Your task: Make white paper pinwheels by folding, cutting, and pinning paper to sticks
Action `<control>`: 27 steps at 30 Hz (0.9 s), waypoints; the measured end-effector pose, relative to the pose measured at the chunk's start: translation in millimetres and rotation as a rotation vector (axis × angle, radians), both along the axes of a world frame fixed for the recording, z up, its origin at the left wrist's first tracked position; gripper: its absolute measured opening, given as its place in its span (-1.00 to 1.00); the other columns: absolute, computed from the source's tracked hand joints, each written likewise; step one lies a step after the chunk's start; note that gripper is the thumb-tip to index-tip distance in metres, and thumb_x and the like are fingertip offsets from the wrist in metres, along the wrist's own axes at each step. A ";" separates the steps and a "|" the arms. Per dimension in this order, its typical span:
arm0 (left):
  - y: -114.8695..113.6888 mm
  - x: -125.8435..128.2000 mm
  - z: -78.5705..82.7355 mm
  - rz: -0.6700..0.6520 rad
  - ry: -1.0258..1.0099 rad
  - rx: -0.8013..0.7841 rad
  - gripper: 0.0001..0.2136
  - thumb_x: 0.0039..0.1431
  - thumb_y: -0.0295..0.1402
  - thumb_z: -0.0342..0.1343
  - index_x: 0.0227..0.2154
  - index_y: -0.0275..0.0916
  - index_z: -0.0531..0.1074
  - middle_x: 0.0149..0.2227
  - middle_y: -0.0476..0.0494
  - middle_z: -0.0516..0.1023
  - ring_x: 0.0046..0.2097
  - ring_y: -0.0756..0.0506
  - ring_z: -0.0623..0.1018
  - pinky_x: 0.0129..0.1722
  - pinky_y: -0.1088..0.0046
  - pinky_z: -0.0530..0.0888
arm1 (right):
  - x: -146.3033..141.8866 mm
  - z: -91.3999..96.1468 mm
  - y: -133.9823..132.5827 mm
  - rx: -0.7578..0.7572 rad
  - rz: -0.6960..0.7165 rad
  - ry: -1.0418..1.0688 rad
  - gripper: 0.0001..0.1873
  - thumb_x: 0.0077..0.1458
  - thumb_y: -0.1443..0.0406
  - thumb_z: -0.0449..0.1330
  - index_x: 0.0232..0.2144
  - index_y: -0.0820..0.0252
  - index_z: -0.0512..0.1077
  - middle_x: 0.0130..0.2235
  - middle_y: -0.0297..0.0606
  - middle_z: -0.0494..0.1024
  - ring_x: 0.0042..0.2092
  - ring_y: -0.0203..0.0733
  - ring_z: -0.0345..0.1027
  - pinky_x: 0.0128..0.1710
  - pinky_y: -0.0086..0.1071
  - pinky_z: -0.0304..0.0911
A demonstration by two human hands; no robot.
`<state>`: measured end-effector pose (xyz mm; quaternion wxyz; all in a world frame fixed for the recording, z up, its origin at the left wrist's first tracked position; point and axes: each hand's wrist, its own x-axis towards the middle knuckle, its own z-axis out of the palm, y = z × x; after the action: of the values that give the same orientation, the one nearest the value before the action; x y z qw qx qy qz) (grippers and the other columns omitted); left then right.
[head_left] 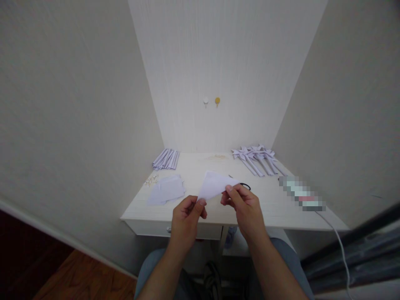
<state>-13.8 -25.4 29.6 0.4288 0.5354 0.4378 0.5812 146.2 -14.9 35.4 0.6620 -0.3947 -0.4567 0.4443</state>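
Note:
A white sheet of paper [215, 183], folded into a triangle, is held up above the front of the desk. My left hand [186, 214] pinches its lower left corner between thumb and fingers. At its right corner, my right hand [245, 204] grips the paper with thumb and fingertips. Partly hidden behind the right hand lie scissors [246, 186] with a black handle. To the left of the paper is a loose stack of white paper sheets [170, 188] on the desk.
Rolled paper sticks [166, 159] lie at the back left, small pale pieces [151, 180] below them. Several paper pinwheels [254, 156] are piled at the back right. A blurred-out device [301, 193] with a white cable [341, 246] sits on the right. Walls enclose the desk [281, 216].

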 end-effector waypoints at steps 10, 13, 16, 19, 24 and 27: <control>-1.5 2.5 -0.4 -0.066 -0.058 0.003 -0.74 0.18 -0.16 0.22 -0.47 -0.25 0.50 -0.59 0.01 0.49 -0.47 0.00 0.45 -0.38 0.48 0.40 | -6.0 1.8 -7.5 -0.015 0.053 -0.054 -0.69 0.09 0.08 0.37 -0.52 0.14 0.50 -0.53 -0.33 0.55 -0.44 -0.23 0.40 -0.32 -0.30 0.32; -3.6 1.0 0.0 -0.058 -0.133 -0.007 -0.79 0.14 -0.20 0.26 -0.39 -0.26 0.49 -0.57 0.00 0.51 -0.47 -0.01 0.49 -0.37 0.46 0.44 | -5.4 0.0 -6.4 -0.009 0.035 -0.014 -0.69 0.10 0.08 0.37 -0.52 0.14 0.50 -0.53 -0.34 0.54 -0.44 -0.24 0.38 -0.33 -0.31 0.32; -4.9 1.4 -1.0 -0.050 -0.202 0.002 -0.69 0.07 -0.28 0.32 -0.13 -0.22 0.47 -0.46 -0.01 0.59 -0.43 -0.02 0.54 -0.35 0.46 0.47 | -5.5 -3.5 -5.9 -0.013 0.045 0.053 -0.71 0.11 0.09 0.37 -0.51 0.14 0.52 -0.52 -0.34 0.53 -0.45 -0.25 0.37 -0.35 -0.32 0.32; -4.7 2.4 -1.3 -0.060 -0.187 0.056 -0.61 0.05 -0.35 0.34 -0.04 -0.18 0.45 -0.29 -0.08 0.64 -0.28 -0.05 0.60 -0.27 0.46 0.50 | -5.4 -6.5 -7.2 -0.027 0.089 0.101 -0.72 0.11 0.10 0.38 -0.50 0.14 0.54 -0.52 -0.34 0.53 -0.45 -0.26 0.37 -0.36 -0.34 0.32; -4.8 0.4 0.2 -0.039 -0.116 0.083 -0.73 0.04 -0.39 0.34 -0.17 -0.21 0.49 -0.26 -0.12 0.63 -0.20 -0.10 0.61 -0.23 0.45 0.52 | -3.7 -8.8 -12.0 -0.071 0.122 0.132 -0.72 0.07 0.09 0.41 -0.49 0.16 0.56 -0.48 -0.32 0.55 -0.46 -0.26 0.37 -0.37 -0.33 0.33; -7.6 -1.2 1.1 -0.070 -0.128 0.095 -0.61 0.05 -0.42 0.34 -0.03 -0.18 0.46 -0.24 -0.11 0.63 -0.19 -0.08 0.61 -0.20 0.45 0.52 | -1.8 -10.5 -13.8 -0.076 0.126 0.126 -0.73 0.06 0.10 0.41 -0.49 0.16 0.57 -0.49 -0.31 0.56 -0.45 -0.26 0.38 -0.37 -0.33 0.32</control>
<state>-15.1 -33.0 30.6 0.4499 0.5321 0.3623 0.6190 144.4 -28.7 24.9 0.6449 -0.3612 -0.4210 0.5258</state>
